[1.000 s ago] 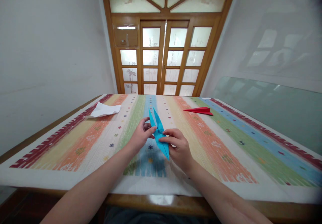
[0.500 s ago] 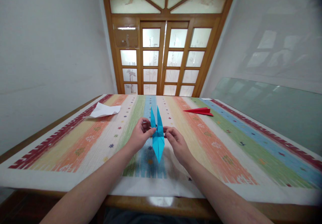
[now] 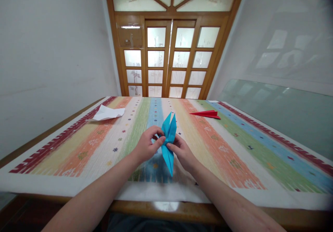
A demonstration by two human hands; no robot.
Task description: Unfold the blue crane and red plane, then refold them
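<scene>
One blue folded paper [image 3: 168, 140], one red folded paper [image 3: 206, 114], one white paper [image 3: 108, 113], two hands.

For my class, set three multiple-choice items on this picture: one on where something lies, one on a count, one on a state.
1. Where does the red folded paper plane lie?
A. far right of the striped cloth
B. near left corner
C. on the floor

2. How many folded paper pieces show in all?
A. one
B. three
C. five

3. How is the blue folded paper piece held?
A. flat on the cloth, untouched
B. pinched between both hands
C. in one hand only

Key: 1 A, the red folded paper plane rests on the striped cloth, far right. 2 B, blue folded paper piece, red, and white crumpled paper. 3 B, left hand and right hand both grip it.
</scene>
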